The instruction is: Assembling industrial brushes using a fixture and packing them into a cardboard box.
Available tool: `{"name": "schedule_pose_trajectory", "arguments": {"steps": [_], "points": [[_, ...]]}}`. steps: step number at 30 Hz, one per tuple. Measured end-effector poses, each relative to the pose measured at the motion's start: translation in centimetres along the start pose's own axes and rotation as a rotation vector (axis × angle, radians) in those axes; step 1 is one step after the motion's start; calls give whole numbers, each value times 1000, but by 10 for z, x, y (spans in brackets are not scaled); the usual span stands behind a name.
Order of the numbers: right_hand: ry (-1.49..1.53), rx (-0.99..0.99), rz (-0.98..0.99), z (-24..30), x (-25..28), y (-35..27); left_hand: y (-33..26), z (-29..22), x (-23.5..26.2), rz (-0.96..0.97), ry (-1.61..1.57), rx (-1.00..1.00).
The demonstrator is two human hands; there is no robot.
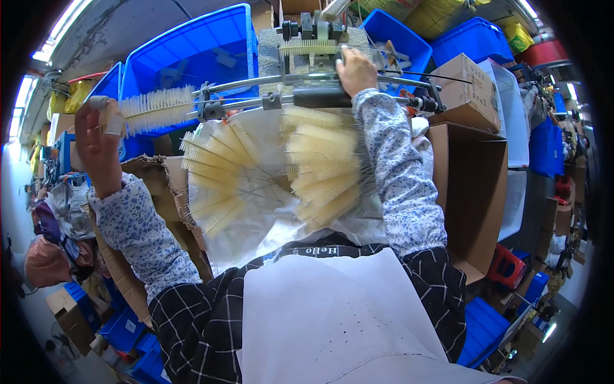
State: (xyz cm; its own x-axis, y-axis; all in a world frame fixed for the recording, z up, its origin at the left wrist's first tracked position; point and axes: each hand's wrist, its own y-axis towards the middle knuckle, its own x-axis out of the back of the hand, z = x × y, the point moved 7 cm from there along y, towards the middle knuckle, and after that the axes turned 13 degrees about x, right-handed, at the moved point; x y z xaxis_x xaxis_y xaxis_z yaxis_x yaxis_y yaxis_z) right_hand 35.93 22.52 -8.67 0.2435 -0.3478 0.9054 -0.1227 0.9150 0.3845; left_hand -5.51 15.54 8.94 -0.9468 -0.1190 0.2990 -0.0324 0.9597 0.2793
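Observation:
On the left, my left hand (102,137) is closed at the outer end of a white bristle brush (158,109), with pale wrapping on its fingers. The brush's inner end meets a clamp on a metal-railed machine (281,80). My right hand (357,72) is at the far middle, its fingers bent together at the right end of a cream bristle brush (309,47); the exact grip is partly hidden. Two fanned piles of cream brushes with wire stems, a left pile (220,173) and a right pile (323,166), lie on white plastic sheeting (256,240) near my body.
A large blue bin (192,57) holding pale pieces stands behind the left rails, and a smaller blue bin (403,41) is at the far right. Cardboard boxes flank me, one open box (470,198) at right. A black handle (322,97) lies along the front rail.

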Motion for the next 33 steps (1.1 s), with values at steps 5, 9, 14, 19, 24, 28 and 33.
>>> {"name": "schedule_pose_trajectory", "arguments": {"steps": [5, 9, 14, 19, 24, 28, 33], "points": [[14, -23, -24, -62, 9, -14, -6, 5, 16, -79, -126, 14], [19, 15, -40, -101, 23, -22, -5, 7, 12, -24, -247, -5], [-93, -31, 8, -142, 42, -9, 4, -1, -34, 172, -388, -26], [-87, 220, 196, -148, 28, -5, 6, -12, -94, 413, -406, 20], [376, 100, 298, -141, 86, -41, -1, -18, -133, 555, -489, 30], [948, 118, 605, -34, 111, -58, -14, -24, -205, 616, -535, 66], [1323, 196, 678, 81, 99, -61, -42, -20, -250, 591, -186, -9]]}}
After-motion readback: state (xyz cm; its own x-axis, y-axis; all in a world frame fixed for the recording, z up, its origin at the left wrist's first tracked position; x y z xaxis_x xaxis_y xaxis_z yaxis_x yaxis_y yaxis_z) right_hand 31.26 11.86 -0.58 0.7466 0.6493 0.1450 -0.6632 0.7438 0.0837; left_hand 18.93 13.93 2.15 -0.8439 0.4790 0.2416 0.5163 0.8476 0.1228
